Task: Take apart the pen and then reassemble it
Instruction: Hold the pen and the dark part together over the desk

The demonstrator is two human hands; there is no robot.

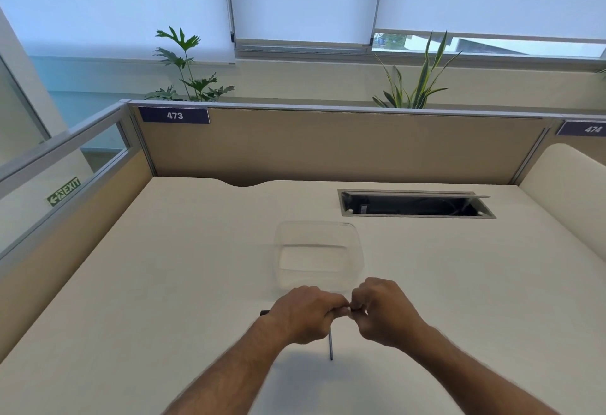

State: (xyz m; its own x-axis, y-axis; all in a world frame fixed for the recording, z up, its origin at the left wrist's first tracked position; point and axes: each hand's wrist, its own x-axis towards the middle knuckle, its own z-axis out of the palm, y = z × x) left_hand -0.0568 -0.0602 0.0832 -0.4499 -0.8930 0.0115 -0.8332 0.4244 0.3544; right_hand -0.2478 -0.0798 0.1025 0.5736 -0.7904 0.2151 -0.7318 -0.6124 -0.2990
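Above the desk point(164, 267), both hands point(347, 309) meet knuckle-up, gripping the pen point(264, 312).

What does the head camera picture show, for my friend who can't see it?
Two bare hands, the left hand and the right hand, meet over a pale desk, gripping a dark pen between them. A thin grey rod lies on the desk just below them, and an empty clear plastic container sits just beyond.
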